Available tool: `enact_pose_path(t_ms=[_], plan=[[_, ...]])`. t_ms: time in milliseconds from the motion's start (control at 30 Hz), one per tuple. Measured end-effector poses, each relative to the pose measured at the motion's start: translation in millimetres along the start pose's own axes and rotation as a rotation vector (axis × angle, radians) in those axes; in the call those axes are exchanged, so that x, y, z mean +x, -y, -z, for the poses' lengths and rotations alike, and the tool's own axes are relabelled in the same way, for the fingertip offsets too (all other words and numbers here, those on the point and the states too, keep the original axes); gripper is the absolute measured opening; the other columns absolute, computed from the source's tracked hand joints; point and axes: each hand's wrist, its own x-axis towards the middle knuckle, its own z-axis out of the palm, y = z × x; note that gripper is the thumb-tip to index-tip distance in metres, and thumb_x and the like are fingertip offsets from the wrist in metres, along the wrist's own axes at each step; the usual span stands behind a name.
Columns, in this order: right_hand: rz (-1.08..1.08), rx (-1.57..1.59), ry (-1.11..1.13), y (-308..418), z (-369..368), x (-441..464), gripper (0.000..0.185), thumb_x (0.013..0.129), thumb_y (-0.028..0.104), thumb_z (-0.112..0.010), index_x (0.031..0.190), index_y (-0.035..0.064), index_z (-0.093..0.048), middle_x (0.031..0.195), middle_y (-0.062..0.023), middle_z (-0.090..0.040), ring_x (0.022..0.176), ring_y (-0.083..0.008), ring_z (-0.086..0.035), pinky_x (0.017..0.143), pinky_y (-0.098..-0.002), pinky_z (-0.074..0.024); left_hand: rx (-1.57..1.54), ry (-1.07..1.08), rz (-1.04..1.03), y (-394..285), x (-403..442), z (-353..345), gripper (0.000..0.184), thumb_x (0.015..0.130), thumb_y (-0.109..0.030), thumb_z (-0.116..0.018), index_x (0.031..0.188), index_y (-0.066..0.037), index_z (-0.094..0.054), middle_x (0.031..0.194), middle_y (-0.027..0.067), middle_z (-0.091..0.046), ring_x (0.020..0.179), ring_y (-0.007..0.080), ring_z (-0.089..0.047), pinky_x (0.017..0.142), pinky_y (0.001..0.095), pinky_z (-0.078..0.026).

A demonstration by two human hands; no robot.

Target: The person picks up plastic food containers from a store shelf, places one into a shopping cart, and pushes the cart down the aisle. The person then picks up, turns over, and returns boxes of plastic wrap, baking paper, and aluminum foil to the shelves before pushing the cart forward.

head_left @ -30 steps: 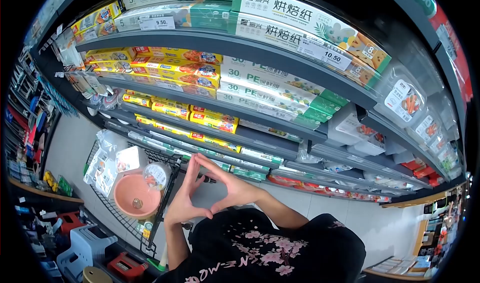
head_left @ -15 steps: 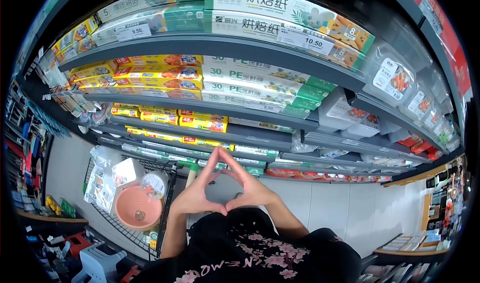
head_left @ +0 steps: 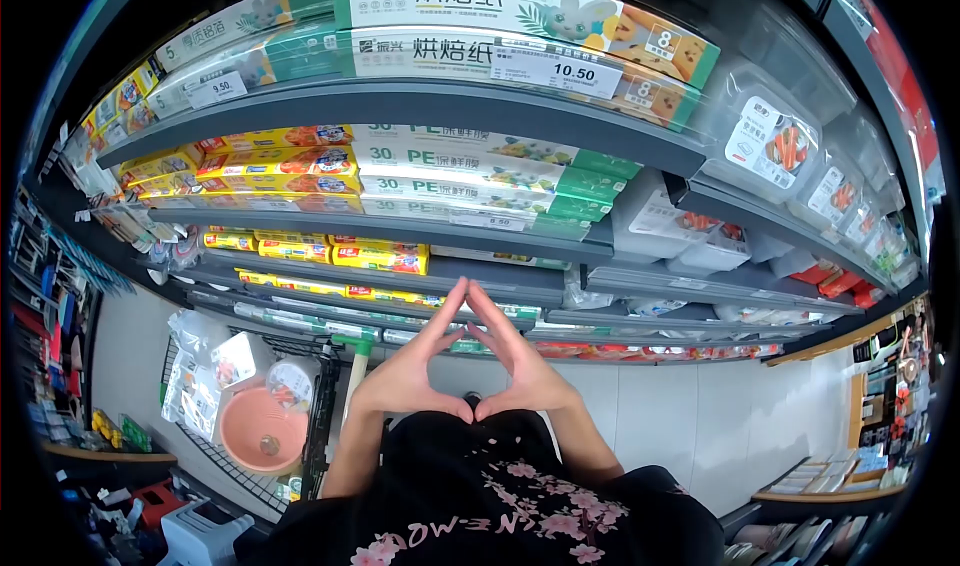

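Note:
My left hand [head_left: 413, 374] and my right hand [head_left: 525, 374] are raised in front of my body, fingers stretched out. Their index fingertips meet at the top, or nearly so, and the thumbs come close together below, framing a rough diamond. Neither hand holds anything. Left of my left forearm stands a black wire shopping cart [head_left: 228, 456] with a green-and-cream handle [head_left: 357, 368] nearby. In the cart are a pink basin [head_left: 240, 451], a clear round tub [head_left: 290, 384], a white box [head_left: 238, 361] and plastic-wrapped packs [head_left: 190, 391].
Shelves ahead carry baking paper boxes [head_left: 450, 51], cling film boxes [head_left: 455, 171], yellow boxes [head_left: 285, 163] and yellow rolls [head_left: 380, 256]. Clear food containers [head_left: 765, 146] fill the right shelves. Pale floor tiles [head_left: 660, 416] show at right. A light-blue stool [head_left: 200, 536] stands at lower left.
The shelves and cart have shifted left in view. Both hands sit slightly further right and keep their diamond shape, with the thumbs still close together.

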Motion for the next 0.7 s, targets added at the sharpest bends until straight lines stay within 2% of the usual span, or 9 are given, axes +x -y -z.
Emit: enact_pose_path(t_ms=[233, 300, 333, 467, 533, 700], plan=[[-0.018, 0.014, 0.093, 0, 14, 5, 0.142, 0.053, 0.029, -0.097, 0.157, 0.0087, -0.003, 0.164, -0.0104, 0.004, 0.151, -0.0265, -0.004, 0.12, -0.0504, -0.0164, -0.045, -0.093, 0.008, 3, 3, -14, 0.153, 0.046, -0.027, -0.099, 0.157, -0.01, 0.005, 0.164, 0.0122, 0.006, 0.151, 0.0284, 0.0, 0.117, 0.0505, -0.021], [-0.008, 0.014, 0.112, 2, 15, 7, 0.138, 0.056, 0.028, -0.096, 0.157, 0.012, -0.005, 0.164, -0.0104, 0.004, 0.151, -0.0267, -0.002, 0.119, -0.0496, -0.0178, -0.055, -0.11, -0.043, 4, 1, -14, 0.144, 0.054, -0.019, -0.096, 0.156, -0.007, 0.005, 0.164, 0.0136, 0.004, 0.151, 0.0257, -0.001, 0.118, 0.0517, -0.02], [0.004, 0.012, 0.124, 2, 15, 8, 0.133, 0.058, 0.027, -0.095, 0.158, 0.0153, -0.007, 0.164, -0.0105, 0.004, 0.151, -0.0268, 0.0, 0.119, -0.0488, -0.0192, -0.052, -0.115, -0.042, 4, 2, -14, 0.144, 0.054, -0.019, -0.096, 0.156, -0.007, 0.005, 0.164, 0.0136, 0.004, 0.151, 0.0257, -0.001, 0.118, 0.0517, -0.02], [0.014, 0.008, 0.122, 1, 21, 5, 0.133, 0.059, 0.026, -0.094, 0.158, 0.0154, -0.007, 0.164, -0.0105, 0.004, 0.151, -0.0268, -0.001, 0.119, -0.0485, -0.0196, -0.056, -0.095, -0.007, 6, 7, -15, 0.143, 0.055, -0.021, -0.096, 0.156, -0.007, 0.004, 0.164, 0.0137, 0.005, 0.151, 0.0256, 0.0, 0.118, 0.0525, -0.02], [-0.048, 0.004, 0.092, 3, 23, 1, 0.141, 0.054, 0.027, -0.097, 0.157, 0.0087, -0.002, 0.164, -0.0097, 0.003, 0.151, -0.0257, -0.005, 0.119, -0.0506, -0.0172, -0.059, -0.08, -0.003, 10, 9, -16, 0.142, 0.056, -0.021, -0.096, 0.156, -0.007, 0.004, 0.163, 0.0138, 0.005, 0.151, 0.0255, 0.0, 0.118, 0.0524, -0.02], [-0.074, 0.011, 0.07, -7, 31, -11, 0.141, 0.055, 0.028, -0.096, 0.157, 0.0088, -0.001, 0.164, -0.0094, 0.002, 0.151, -0.0257, -0.005, 0.119, -0.0508, -0.0175, -0.081, -0.046, -0.001, 23, 14, -22, 0.138, 0.06, -0.022, -0.094, 0.156, -0.008, 0.004, 0.164, 0.0134, 0.005, 0.15, 0.0254, -0.001, 0.118, 0.0504, -0.022]])
